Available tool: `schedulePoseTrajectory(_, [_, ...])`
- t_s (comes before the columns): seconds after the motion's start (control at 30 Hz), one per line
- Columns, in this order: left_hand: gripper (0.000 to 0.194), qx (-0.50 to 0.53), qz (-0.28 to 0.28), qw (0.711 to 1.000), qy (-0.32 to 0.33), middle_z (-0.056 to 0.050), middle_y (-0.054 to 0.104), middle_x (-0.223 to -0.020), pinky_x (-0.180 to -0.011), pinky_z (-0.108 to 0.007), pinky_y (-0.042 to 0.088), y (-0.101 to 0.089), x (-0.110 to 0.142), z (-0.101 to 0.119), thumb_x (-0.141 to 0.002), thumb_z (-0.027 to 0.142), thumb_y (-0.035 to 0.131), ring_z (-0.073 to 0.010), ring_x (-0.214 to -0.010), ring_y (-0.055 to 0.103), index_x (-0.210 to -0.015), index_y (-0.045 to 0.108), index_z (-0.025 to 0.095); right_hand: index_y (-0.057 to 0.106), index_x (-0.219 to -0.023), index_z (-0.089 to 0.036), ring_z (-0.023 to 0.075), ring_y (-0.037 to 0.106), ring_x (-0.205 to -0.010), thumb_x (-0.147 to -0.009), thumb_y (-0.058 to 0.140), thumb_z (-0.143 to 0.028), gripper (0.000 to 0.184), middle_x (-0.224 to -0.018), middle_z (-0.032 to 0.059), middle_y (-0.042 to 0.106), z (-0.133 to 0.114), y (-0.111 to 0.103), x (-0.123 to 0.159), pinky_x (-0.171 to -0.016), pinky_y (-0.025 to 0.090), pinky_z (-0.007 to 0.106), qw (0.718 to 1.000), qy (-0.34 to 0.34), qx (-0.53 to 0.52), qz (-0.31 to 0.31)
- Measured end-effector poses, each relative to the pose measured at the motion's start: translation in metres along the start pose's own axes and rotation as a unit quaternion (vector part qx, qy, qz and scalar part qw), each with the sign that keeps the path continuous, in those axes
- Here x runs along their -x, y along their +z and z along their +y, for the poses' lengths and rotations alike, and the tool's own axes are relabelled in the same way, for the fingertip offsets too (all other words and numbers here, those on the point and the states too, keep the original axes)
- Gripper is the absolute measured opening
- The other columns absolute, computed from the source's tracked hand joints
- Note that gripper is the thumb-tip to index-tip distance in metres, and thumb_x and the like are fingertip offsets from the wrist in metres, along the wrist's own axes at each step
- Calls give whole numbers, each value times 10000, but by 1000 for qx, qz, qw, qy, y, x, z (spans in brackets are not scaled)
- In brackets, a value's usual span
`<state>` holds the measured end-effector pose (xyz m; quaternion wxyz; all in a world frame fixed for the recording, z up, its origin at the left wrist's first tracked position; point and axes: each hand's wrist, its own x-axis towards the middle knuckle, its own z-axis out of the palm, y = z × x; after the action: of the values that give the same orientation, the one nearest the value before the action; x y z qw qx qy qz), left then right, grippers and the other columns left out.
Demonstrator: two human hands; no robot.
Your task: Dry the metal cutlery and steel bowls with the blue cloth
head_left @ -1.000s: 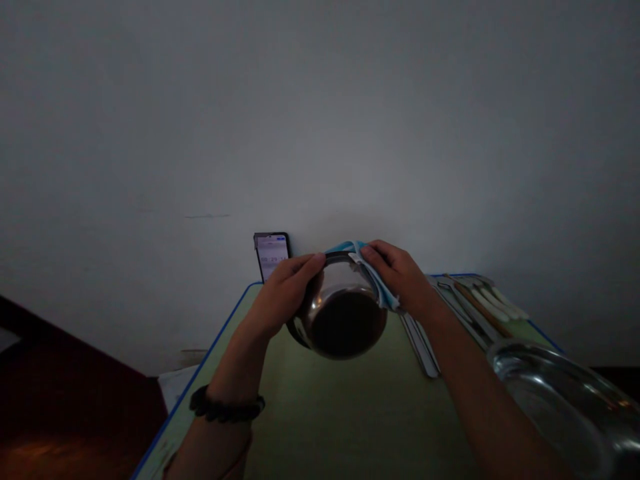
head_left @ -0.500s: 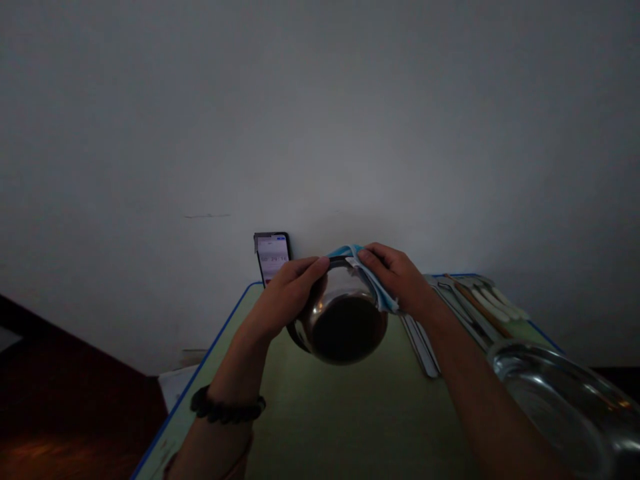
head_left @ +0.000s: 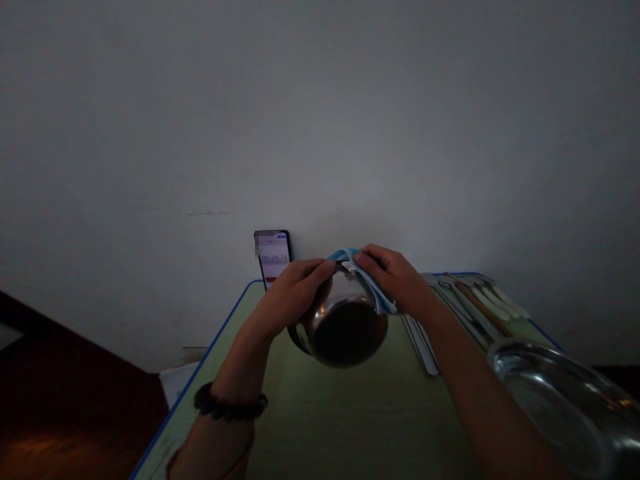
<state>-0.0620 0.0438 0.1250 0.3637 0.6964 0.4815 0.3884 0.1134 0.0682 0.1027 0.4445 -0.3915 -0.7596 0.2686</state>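
Observation:
A shiny metal bowl point(head_left: 345, 307) with a dark base is held tilted above the table, its underside turned toward me. My left hand point(head_left: 295, 293) grips its left rim, thumb on top near the edge. On the right side, my right hand point(head_left: 390, 273) is closed on a light blue cloth point(head_left: 377, 293) that is folded over the bowl's rim and pressed against it. The inside of the bowl faces away and is hidden, as are most of my fingertips.
A phone point(head_left: 274, 257) showing a timer leans on the wall at the table's back edge. To the right lie several utensils with white handles point(head_left: 495, 300), a wooden-handled one point(head_left: 480, 303), metal strips point(head_left: 423, 347) and a large metal basin point(head_left: 560, 400). The green table point(head_left: 350, 420) has blue edging.
My left thumb has shifted slightly right along the rim. My right hand and the cloth have moved slightly left, and the bowl is a touch lower.

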Motion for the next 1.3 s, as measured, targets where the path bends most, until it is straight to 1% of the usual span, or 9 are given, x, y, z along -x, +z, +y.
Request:
schedulePoseTrajectory(0.2, [346, -44, -6, 999, -2, 17, 475, -576, -484, -218, 328, -2, -1, -2, -808, 458, 441, -115, -540, 436, -624, 540, 181, 567, -786, -181, 134, 502, -707, -854, 363, -488, 375, -731, 8, 561, 0, 1, 0, -650, 368, 259, 1000, 4, 5, 2])
schedulePoseTrajectory(0.5, [361, -41, -5, 999, -2, 27, 453, -566, -475, -220, 313, -1, -1, -3, -803, 471, 436, -104, -519, 410, -613, 518, 176, 567, -804, -179, 132, 516, -733, -854, 364, -491, 376, -764, 10, 576, 1, 1, 0, -671, 376, 258, 1000, 8, -4, -5])
schedulePoseTrajectory(0.6, [360, -46, -15, 999, -6, 27, 462, -587, -489, -216, 321, -2, -1, -2, -811, 471, 427, -102, -540, 418, -636, 522, 171, 569, -799, -178, 131, 514, -722, -851, 369, -492, 376, -752, 10, 573, 1, 1, -1, -664, 376, 257, 1000, 10, 3, -5])
schedulePoseTrajectory(0.77, [360, -52, -27, 998, -6, 38, 432, -590, -500, -211, 319, -3, -2, -3, -820, 472, 423, -93, -551, 404, -630, 486, 173, 565, -795, -176, 126, 508, -711, -854, 368, -486, 372, -743, 9, 566, 1, 1, -1, -655, 372, 253, 1000, 2, 8, -9])
schedulePoseTrajectory(1.0, [362, -49, -21, 998, -19, 34, 446, -566, -484, -217, 321, -1, 0, 0, -809, 470, 425, -95, -523, 410, -625, 509, 171, 560, -786, -176, 128, 511, -721, -856, 372, -481, 365, -752, 11, 570, 1, 0, -1, -662, 373, 257, 1000, 9, 14, -13])
schedulePoseTrajectory(1.3, [375, -62, -24, 998, -8, 26, 469, -589, -507, -219, 336, -2, -2, -2, -815, 475, 418, -102, -553, 432, -632, 523, 165, 579, -808, -173, 132, 521, -726, -853, 376, -481, 372, -757, 17, 583, 0, 0, 0, -665, 381, 260, 1000, 11, 10, -14])
